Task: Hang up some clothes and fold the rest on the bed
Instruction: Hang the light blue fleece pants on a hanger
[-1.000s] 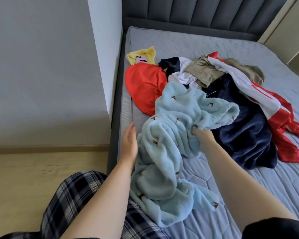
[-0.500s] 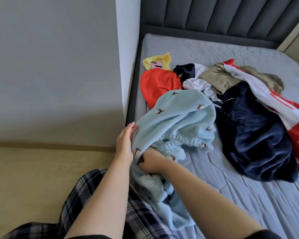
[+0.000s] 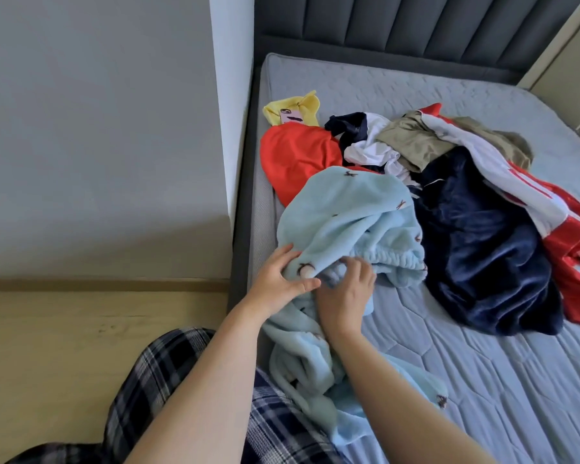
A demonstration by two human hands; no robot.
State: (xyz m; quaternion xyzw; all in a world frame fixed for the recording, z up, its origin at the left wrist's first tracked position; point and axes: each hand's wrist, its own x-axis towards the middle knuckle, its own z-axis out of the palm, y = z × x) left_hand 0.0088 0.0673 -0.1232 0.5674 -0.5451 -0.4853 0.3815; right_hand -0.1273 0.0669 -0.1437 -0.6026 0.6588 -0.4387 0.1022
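Left hand [image 3: 278,279] and right hand [image 3: 345,294] gripped the light-blue fleece trousers [image 3: 349,209] at the waistband — folding seemed barely begun, so they likely needed spreading flat on the bed [image 3: 482,380] next.

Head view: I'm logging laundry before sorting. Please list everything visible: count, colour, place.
fluffy light-blue fleece garment: 1, light blue, near bed edge, trailing off
orange-red garment: 1, orange-red, pile's left
yellow cloth: 1, yellow, pile's far left
pink phone: 1, pink, on the yellow cloth
navy-and-white garment: 1, navy and white, pile's middle
olive-khaki garment: 1, khaki, pile's back
dark navy plush garment: 1, navy, right of fleece
red-and-white striped jacket: 1, red and white, pile's right
grey quilted mattress: 1, grey, under everything
dark grey padded headboard: 1, dark grey, top
plaid trousers: 1, navy and white, person's legs
left hand: 1, gripping the fleece
right hand: 1, gripping it too
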